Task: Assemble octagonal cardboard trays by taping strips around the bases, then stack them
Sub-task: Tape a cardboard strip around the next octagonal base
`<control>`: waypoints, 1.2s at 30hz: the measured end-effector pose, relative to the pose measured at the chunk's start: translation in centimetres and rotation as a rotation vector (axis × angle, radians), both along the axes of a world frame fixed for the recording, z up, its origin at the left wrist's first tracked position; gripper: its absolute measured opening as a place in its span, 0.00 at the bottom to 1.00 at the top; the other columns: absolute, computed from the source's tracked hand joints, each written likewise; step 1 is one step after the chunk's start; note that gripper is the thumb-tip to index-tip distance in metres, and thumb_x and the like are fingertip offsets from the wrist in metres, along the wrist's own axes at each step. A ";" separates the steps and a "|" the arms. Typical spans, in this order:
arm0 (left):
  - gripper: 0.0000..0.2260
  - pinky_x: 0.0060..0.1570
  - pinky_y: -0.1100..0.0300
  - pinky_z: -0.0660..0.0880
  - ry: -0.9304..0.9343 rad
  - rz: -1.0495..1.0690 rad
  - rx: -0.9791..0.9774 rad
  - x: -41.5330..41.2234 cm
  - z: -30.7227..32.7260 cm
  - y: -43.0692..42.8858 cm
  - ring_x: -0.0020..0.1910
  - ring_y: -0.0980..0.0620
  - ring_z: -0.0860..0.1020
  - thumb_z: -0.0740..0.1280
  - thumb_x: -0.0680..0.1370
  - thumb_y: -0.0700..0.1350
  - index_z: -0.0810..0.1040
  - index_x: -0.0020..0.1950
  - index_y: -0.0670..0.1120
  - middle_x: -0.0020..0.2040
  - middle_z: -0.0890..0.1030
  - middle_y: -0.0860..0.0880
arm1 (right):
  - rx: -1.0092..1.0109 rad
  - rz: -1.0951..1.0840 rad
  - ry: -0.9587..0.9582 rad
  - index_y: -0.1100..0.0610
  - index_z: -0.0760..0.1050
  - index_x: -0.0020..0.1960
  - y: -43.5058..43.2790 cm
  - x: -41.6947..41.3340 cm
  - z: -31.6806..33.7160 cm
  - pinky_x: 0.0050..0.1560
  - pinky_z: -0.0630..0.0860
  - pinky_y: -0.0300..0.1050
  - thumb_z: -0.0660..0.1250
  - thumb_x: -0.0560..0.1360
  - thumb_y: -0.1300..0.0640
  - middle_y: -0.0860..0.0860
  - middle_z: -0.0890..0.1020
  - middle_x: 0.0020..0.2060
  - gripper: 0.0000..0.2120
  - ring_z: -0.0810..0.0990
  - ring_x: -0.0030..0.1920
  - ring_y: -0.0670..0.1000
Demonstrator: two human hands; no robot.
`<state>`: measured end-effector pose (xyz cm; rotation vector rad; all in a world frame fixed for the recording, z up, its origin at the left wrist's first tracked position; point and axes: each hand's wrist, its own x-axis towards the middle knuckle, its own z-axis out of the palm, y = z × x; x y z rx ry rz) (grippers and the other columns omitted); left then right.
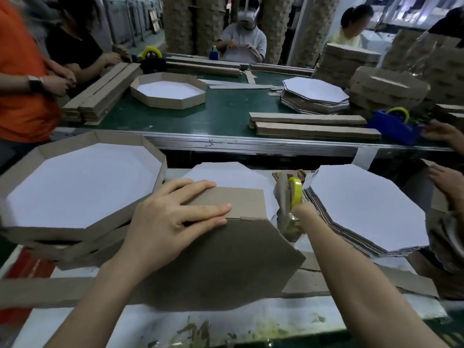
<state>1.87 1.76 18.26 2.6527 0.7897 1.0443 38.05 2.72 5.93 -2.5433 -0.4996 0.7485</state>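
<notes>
Brown octagonal cardboard base point(226, 259) lies underside-up on the white surface point(226, 320). The flat left hand point(173, 219) presses a brown cardboard strip point(241, 202) against it. The right hand point(301, 214) is at the yellow tape roll point(295, 190), grip unclear. Finished cardboard trays point(82, 187) are stacked left; a pile of white-faced bases point(364, 204) remains.

White bench point(226, 322) bears stacked trays point(82, 187), base pile point(364, 204), perhaps loose strips point(50, 292).

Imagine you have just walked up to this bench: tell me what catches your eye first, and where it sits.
The big white octagons stand out first: a stack of finished trays at the left and a pile of flat sheets at the right. Between them, the left hand presses a cardboard strip at the edge of a brown octagonal base, while the right hand reaches to the yellow tape roll just beyond.
</notes>
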 end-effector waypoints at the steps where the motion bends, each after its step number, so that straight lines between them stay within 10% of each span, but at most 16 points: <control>1: 0.13 0.48 0.59 0.74 0.003 0.004 -0.005 0.3 0.1 0.0 0.58 0.52 0.75 0.61 0.76 0.61 0.79 0.58 0.63 0.61 0.79 0.57 | -0.021 0.004 0.013 0.67 0.71 0.62 0.2 0.3 -0.6 0.52 0.80 0.53 0.62 0.78 0.64 0.63 0.77 0.58 0.13 0.78 0.55 0.61; 8: 0.13 0.47 0.60 0.75 0.006 0.040 0.000 1.4 0.2 0.0 0.57 0.53 0.75 0.62 0.75 0.61 0.81 0.55 0.63 0.61 0.79 0.59 | 0.033 -0.078 0.144 0.67 0.75 0.57 0.7 1.7 -2.1 0.55 0.81 0.55 0.65 0.78 0.63 0.59 0.78 0.41 0.09 0.83 0.48 0.59; 13: 0.14 0.45 0.63 0.72 0.009 0.068 0.001 1.3 0.0 0.0 0.58 0.56 0.74 0.60 0.75 0.62 0.80 0.57 0.64 0.61 0.78 0.60 | 0.464 -0.432 0.372 0.64 0.76 0.49 0.7 2.3 -2.3 0.38 0.78 0.48 0.64 0.76 0.63 0.59 0.80 0.40 0.05 0.79 0.35 0.56; 18: 0.15 0.44 0.63 0.72 0.005 0.082 0.011 1.8 0.0 0.0 0.58 0.57 0.73 0.59 0.76 0.63 0.80 0.57 0.63 0.60 0.78 0.59 | 0.724 -0.602 0.432 0.59 0.74 0.41 -1.2 0.6 -3.2 0.42 0.76 0.49 0.65 0.76 0.52 0.55 0.79 0.38 0.11 0.79 0.36 0.54; 25: 0.14 0.44 0.66 0.70 0.004 0.074 0.021 2.0 0.1 -0.3 0.58 0.58 0.73 0.59 0.76 0.63 0.80 0.56 0.64 0.60 0.79 0.59 | 0.687 -0.270 0.201 0.66 0.81 0.42 -6.5 -1.3 -7.2 0.62 0.75 0.57 0.69 0.78 0.58 0.62 0.80 0.52 0.11 0.78 0.55 0.59; 29: 0.13 0.44 0.65 0.71 -0.012 0.094 0.027 1.7 0.0 -0.4 0.57 0.57 0.74 0.60 0.76 0.62 0.81 0.55 0.64 0.60 0.79 0.59 | 0.645 -0.249 0.210 0.65 0.79 0.44 -7.6 0.7 -7.4 0.40 0.73 0.40 0.66 0.79 0.62 0.57 0.81 0.43 0.08 0.78 0.44 0.53; 36: 0.13 0.39 0.56 0.79 -0.019 0.130 0.109 0.6 -1.0 -0.8 0.57 0.48 0.78 0.61 0.77 0.60 0.81 0.56 0.62 0.60 0.80 0.55 | 0.445 0.052 0.225 0.60 0.82 0.45 -7.3 -0.7 -6.4 0.32 0.74 0.42 0.68 0.78 0.61 0.55 0.82 0.33 0.06 0.77 0.32 0.49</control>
